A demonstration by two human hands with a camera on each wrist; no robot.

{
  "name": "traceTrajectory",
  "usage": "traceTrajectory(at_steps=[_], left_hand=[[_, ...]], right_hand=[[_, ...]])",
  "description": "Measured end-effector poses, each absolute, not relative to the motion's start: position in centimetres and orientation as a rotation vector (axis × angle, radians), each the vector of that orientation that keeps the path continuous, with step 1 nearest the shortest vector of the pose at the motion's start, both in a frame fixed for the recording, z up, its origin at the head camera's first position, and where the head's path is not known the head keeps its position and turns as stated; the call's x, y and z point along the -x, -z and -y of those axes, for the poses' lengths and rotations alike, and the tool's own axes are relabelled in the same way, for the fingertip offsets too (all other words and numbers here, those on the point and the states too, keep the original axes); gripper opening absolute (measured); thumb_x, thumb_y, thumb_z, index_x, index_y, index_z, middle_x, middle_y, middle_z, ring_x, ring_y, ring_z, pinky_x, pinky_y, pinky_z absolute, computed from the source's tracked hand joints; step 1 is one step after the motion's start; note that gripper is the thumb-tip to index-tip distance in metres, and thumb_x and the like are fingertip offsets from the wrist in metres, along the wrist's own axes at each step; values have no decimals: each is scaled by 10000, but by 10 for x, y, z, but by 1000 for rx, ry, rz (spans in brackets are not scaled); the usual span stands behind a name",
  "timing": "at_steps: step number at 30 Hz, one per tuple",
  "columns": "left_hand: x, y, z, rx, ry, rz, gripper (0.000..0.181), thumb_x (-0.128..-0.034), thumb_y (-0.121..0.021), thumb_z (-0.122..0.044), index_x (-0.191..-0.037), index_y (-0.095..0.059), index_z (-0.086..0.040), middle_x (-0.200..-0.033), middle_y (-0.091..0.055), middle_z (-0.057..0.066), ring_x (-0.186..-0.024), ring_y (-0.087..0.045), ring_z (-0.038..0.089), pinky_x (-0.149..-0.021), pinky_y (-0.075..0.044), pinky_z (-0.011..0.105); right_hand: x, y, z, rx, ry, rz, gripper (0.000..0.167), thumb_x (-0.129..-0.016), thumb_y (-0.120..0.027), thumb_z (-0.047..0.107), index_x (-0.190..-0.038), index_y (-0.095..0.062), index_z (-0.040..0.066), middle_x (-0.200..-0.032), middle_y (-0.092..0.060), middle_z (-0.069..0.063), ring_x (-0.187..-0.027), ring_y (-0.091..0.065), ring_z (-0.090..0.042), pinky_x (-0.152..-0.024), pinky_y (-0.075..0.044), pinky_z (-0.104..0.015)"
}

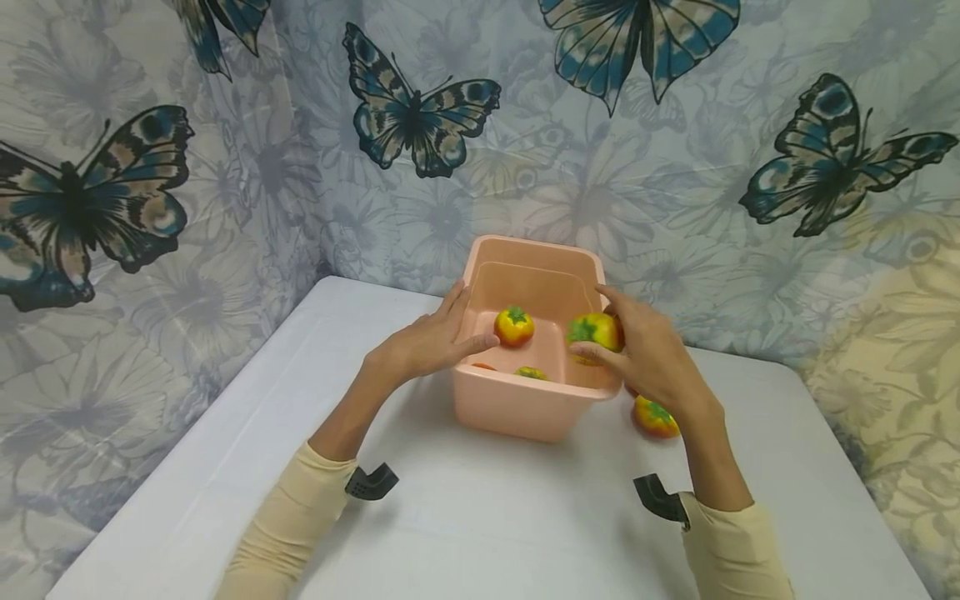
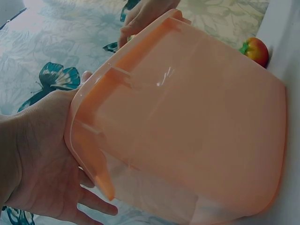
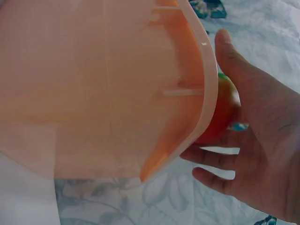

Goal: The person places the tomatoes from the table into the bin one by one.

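Observation:
A peach-coloured plastic bin (image 1: 510,414) stands on the white table. My left hand (image 1: 420,346) rests at its left rim, thumb over the edge and fingers extended; in the left wrist view, the palm of that hand (image 2: 47,159) lies against the rim with fingers spread. At the right rim, my right hand (image 1: 656,354) holds a red-and-yellow fruit with a green top (image 1: 600,327) between thumb and fingers, above the bin. One similar fruit (image 1: 514,326) lies inside; two more, including a green-topped one (image 1: 531,373), are mostly hidden by the front wall.
Another red-and-yellow fruit (image 1: 656,418) lies on the table right of the bin, with part of a reddish thing behind it under my right hand. Butterfly-patterned cloth (image 1: 420,208) hangs behind the white table (image 1: 487,517).

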State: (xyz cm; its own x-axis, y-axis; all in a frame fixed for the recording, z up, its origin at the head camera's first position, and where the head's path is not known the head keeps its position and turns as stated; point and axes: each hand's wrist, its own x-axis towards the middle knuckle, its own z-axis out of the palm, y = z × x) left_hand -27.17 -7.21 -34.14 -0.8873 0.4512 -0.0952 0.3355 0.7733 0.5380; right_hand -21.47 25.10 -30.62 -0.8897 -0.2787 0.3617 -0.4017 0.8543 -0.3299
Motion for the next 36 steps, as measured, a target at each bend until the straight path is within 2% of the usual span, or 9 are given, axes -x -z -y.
traceTrajectory(at_steps=[3, 6, 11, 14, 18, 25, 36], left_hand=[[271, 341, 71, -623, -773, -2745, 1165, -885, -379, -909, -1684, 110, -218, -1766, 190, -81, -1606, -237, 440, -1267, -285, 643], [271, 340, 71, -621, -775, -2746, 1160, -890, -385, -901, -1685, 107, -214, -1768, 187, -74, -1607, -234, 440, -1275, -273, 637], [271, 339, 72, -626, -772, -2752, 1153, -898, -388, -894, -1686, 98, -206, -1769, 182, -68, -1611, -229, 430, -1287, -259, 621], [271, 339, 72, -624, -779, -2750, 1152, -899, -397, -890, -1688, 94, -208, -1769, 179, -75, -1604, -241, 442, -1272, -287, 630], [272, 340, 72, -622, -789, -2748, 1153, -900, -408, -883, -1689, 92, -206, -1770, 175, -77, -1597, -251, 453, -1259, -308, 635], [272, 341, 70, -633, -778, -2741, 1164, -893, -386, -899, -1688, 95, -197, -1771, 177, -62, -1599, -252, 445, -1257, -314, 633], [271, 340, 72, -623, -781, -2742, 1144, -907, -402, -877, -1688, 93, -203, -1772, 173, -63, -1599, -247, 451, -1255, -314, 639]], right_hand=[[215, 307, -250, -577, -567, 2692, 852, -915, -797, 458, -1591, -418, 105, -1234, -681, -201, -1093, -637, -378, -900, -565, -586], [213, 307, -252, -552, -583, 2692, 789, -950, -750, 471, -1585, -434, 125, -1311, -658, -224, -1160, -612, -412, -936, -539, -657], [207, 304, -257, -448, -599, 2753, 785, -971, -687, 544, -1607, -408, 177, -1486, -561, -229, -1364, -488, -475, -1073, -387, -799], [205, 303, -260, -426, -582, 2770, 798, -971, -673, 563, -1610, -403, 170, -1551, -510, -225, -1434, -429, -491, -1102, -332, -823], [202, 302, -263, -433, -570, 2763, 783, -981, -664, 554, -1599, -418, 140, -1558, -494, -233, -1427, -428, -500, -1101, -337, -816], [195, 305, -279, -377, -528, 2808, 779, -988, -672, 510, -1615, -383, 151, -1563, -470, -232, -1423, -417, -497, -1112, -327, -810], [190, 329, -320, -192, -334, 3003, 967, -986, -560, 669, -1627, -270, 5, -1583, -358, -391, -1404, -340, -628, -1059, -271, -873]])
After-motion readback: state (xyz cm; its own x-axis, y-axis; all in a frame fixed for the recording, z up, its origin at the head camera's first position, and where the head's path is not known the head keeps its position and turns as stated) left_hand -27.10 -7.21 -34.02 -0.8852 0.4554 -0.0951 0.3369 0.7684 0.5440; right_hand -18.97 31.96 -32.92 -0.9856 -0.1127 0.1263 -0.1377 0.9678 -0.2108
